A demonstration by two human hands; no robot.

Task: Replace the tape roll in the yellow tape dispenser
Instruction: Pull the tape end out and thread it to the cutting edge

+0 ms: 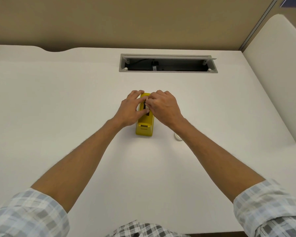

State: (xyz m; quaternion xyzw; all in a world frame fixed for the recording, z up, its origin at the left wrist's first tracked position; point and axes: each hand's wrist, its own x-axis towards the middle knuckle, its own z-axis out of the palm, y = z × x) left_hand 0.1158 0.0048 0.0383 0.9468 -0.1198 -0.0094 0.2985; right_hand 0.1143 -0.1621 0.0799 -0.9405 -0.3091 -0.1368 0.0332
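While your arms reach out over the white desk (pixel 58 93), head view: your left hand (pixel 130 110) and right hand (pixel 162 106) meet on top of the yellow tape dispenser (pixel 144 124), mid-desk. Fingertips of both are pressed close at its dark slot, pinching something small; can't tell what. Small white ring (pixel 177 136) lies right of it.
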